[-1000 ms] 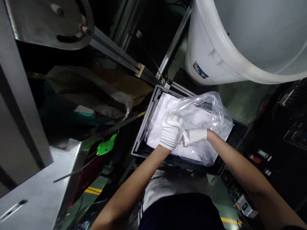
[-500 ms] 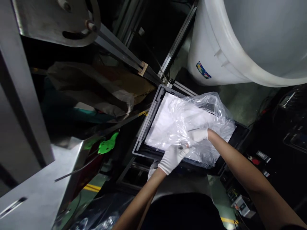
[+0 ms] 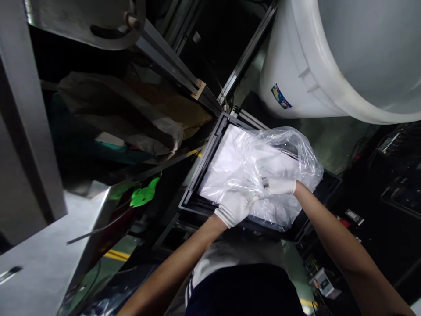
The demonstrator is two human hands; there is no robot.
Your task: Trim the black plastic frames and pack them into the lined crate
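Observation:
A clear plastic bag (image 3: 289,140) lies crumpled over a white sheet (image 3: 223,158) in a black tray (image 3: 194,177). My left hand (image 3: 233,208), in a white glove, is closed on the bag's near edge, thumb and fingers pinched toward the middle. Just to its right, my right hand (image 3: 279,186), also gloved, is closed on gathered film with its fingertips pointing left. A small dark spot shows at those fingertips; what it is I cannot make out. Folds of film partly cover the fingers of both hands.
A large white tub (image 3: 296,57) stands behind the tray at upper right. On the left are a metal worktable (image 3: 36,267), a metal frame bar (image 3: 171,63) and a hanging green piece (image 3: 144,193). Dark equipment (image 3: 397,184) is at the right.
My right hand has shifted slightly right, and my left hand slightly left and down, still at the bag. The bag's top bulges a little more. The view has shifted slightly.

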